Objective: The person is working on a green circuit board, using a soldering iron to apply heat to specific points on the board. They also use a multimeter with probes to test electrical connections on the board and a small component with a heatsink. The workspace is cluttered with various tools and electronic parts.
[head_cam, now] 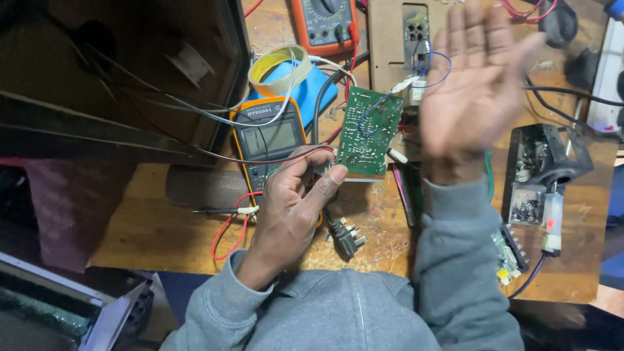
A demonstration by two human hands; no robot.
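The left hand (292, 201) holds a green circuit board (369, 132) at its lower left corner — thumb and fingertips are pinched shut on the board's edge, so the grip is closed on the board. The board is a rectangle raised above the worktop (156, 227), its long axis running from the pinched lower end up and slightly to the right, away from the person. The face turned to the camera is the solder side: dark green with pale tracks and rows of small solder points. A thin blue wire (434, 68) loops from the board's upper area out past its upper right corner.

The right hand (471, 91) is just right of the board, palm toward the camera, fingers spread and straight; its grip is fully open and holds nothing. It appears motion-blurred.

Left of the board, touching the left hand's knuckles, lies a yellow multimeter (270, 140) with a grey screen. Above the multimeter sits a roll of tape (279, 68) on a blue pad. An orange multimeter (323, 25) lies further up from the board. Below the board, a black mains plug (344, 235) rests on the worktop. Red and black probe leads (227, 214) lie left of the holding hand.
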